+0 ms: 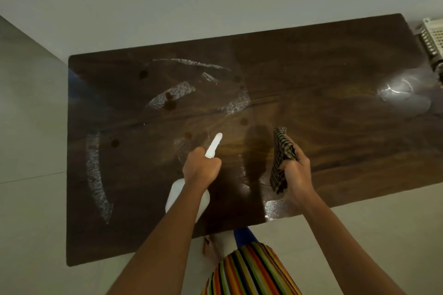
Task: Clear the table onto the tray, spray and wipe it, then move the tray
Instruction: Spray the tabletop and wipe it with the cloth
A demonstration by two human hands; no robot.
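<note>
Dark wooden table, wet-streaked, glossy

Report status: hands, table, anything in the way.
Left hand grips spray bottle, nozzle forward. Right hand holds bunched checked cloth. Table streaked white, dark spots showing. White basket at its right end.

Glossy wet wooden table, woven cloth
</note>
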